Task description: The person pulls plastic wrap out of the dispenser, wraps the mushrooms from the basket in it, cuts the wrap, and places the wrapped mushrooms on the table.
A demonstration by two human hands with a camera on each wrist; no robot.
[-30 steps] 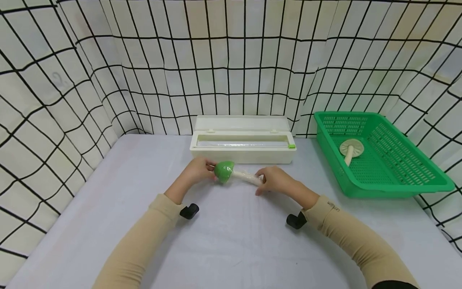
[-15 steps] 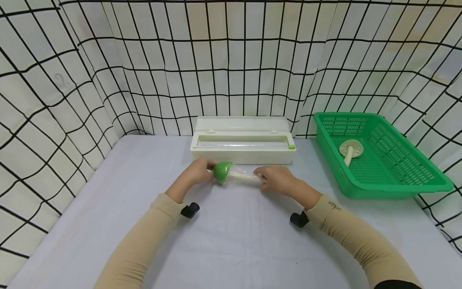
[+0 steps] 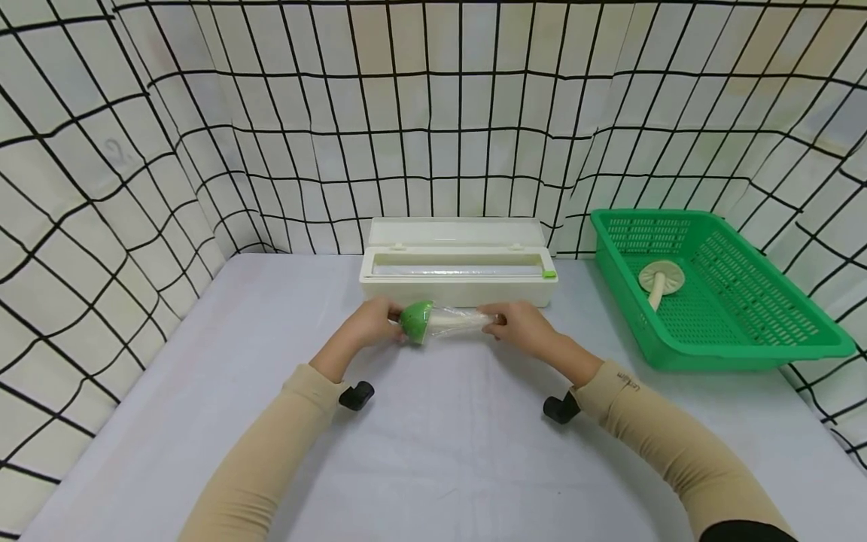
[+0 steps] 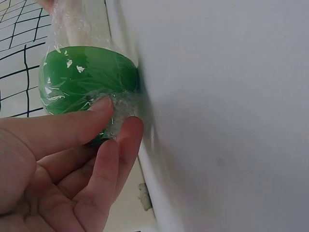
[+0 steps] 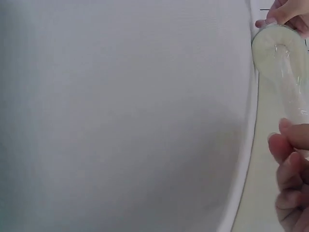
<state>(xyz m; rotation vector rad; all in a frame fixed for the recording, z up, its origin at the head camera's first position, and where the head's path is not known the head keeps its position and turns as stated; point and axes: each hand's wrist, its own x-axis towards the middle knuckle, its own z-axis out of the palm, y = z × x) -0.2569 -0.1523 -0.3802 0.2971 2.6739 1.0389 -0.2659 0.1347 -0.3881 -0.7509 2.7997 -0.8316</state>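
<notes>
A toy mushroom with a green cap and a pale stem lies sideways between my hands, wrapped in clear cling film. At the cap end, my left hand pinches a bunched clump of that film between thumb and fingers. My right hand pinches the wrapped stem end, its thumb and forefinger together on the film in the right wrist view. The stem and the cap's pale underside show through the film there.
Behind my hands stands a white cling film dispenser, its lid raised and a roll inside. To the right, a green basket holds another mushroom, cream-coloured. Black wire mesh surrounds the white table at the back and sides.
My right hand has shifted slightly, and the stem end has risen from a slant to nearly level. The film around the stem looks drawn out toward my right hand. The left hand stays nearly still.
</notes>
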